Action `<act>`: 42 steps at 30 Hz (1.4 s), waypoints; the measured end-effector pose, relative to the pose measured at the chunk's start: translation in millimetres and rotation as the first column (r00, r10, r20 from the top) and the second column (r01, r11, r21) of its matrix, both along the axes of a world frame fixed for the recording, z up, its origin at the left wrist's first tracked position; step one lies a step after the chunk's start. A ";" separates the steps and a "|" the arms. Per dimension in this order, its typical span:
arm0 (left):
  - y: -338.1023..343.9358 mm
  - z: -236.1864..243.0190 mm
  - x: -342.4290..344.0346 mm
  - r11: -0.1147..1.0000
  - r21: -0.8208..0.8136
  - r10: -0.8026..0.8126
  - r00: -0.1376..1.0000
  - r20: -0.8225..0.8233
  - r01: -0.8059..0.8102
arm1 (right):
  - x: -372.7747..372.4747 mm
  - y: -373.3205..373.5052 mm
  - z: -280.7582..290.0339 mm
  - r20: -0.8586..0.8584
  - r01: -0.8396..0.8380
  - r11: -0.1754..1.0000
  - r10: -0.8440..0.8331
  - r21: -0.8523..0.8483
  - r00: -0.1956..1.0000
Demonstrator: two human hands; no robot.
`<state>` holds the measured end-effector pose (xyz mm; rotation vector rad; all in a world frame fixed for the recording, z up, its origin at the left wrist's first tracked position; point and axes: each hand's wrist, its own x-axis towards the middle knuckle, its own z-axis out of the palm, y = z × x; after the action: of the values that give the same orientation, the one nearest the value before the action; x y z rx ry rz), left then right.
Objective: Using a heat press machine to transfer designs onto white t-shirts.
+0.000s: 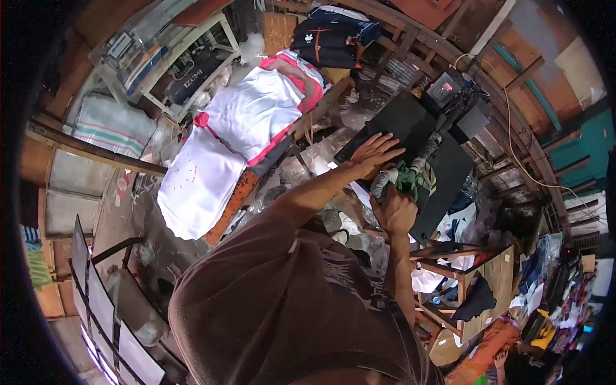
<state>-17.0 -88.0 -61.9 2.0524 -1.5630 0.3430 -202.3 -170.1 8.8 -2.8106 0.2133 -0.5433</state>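
My left hand point(372, 155) lies with spread fingers on the near left part of a dark, flat-plated machine that looks like a heat press point(378, 119), with a control box point(441, 90) at its far end. My right hand point(396, 206) is closed round the near end of the machine's long handle, where green and grey cloth point(404, 177) is wrapped. A white sheet shows under the machine's left edge, partly hidden by my arms. To the left, white fabric pieces with pink trim point(247, 112) lie over an orange-edged stand point(228, 205).
Folded dark clothes point(321, 45) are stacked at the top. A wooden table frame point(478, 305) holds dark cloth at the lower right, with clothes heaped beyond and another person point(526, 366) at the bottom edge. Black-framed racks with pale panels point(135, 350) stand lower left. A cable point(513, 135) hangs at the right.
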 end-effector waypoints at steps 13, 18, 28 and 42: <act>-3.5 -7.1 0.7 0.992 0.054 0.106 0.982 0.157 -0.116 | -2.3 3.3 2.9 0.044 -0.007 1.000 0.007 0.000 0.999; -4.2 -3.5 2.0 0.997 0.034 0.067 0.988 0.136 -0.072 | -1.4 2.0 3.3 -0.076 0.039 0.997 -0.034 0.068 0.997; 1.7 13.2 -3.2 1.000 -0.013 0.016 0.998 0.053 -0.016 | 0.2 -0.4 2.7 -0.028 -0.005 0.998 0.007 0.067 1.000; 4.2 1.1 5.8 0.997 0.059 0.044 0.992 0.117 -0.051 | -2.3 2.9 2.4 -0.096 0.040 0.994 -0.031 0.099 0.995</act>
<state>-11.2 -83.8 -60.8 2.1541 -1.6130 0.4433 -204.6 -167.2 11.3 -2.7412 0.3014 -0.3959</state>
